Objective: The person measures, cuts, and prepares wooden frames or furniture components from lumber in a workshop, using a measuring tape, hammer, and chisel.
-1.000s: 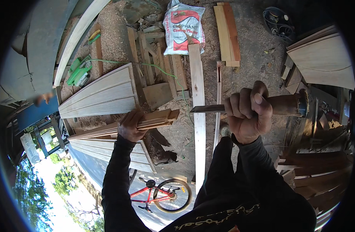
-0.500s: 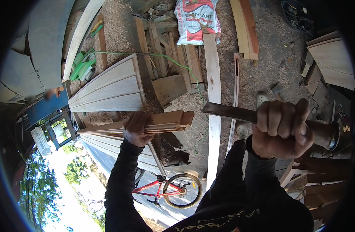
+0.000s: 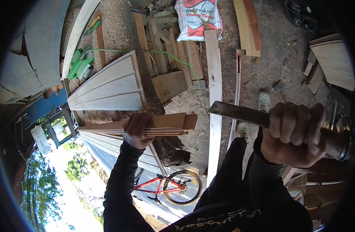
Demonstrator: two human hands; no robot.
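My right hand (image 3: 294, 135) is wrapped round a chisel (image 3: 239, 113). Its flat metal blade points left, and the handle's ringed end sticks out on the right of my fist. My left hand (image 3: 138, 129) grips a long brown wooden board (image 3: 169, 123) with grooved edges and a stepped, tongue-like end. A gap separates the chisel's tip from that end, with the tip slightly higher in the picture. The board's far part runs left over panels made of pale slats (image 3: 111, 92).
A long pale plank (image 3: 215, 85) runs from a plaster sack (image 3: 198, 19) toward me. Scrap wood, a green power tool (image 3: 81, 65) with a green cord, and shavings cover the ground. A hammer (image 3: 278, 86) lies beyond my shoe. A red bicycle (image 3: 162, 185) stands lower down.
My right hand has moved right with the chisel, so the blade's tip is farther from the board's end. The board has turned slightly in my left hand, which keeps its hold.
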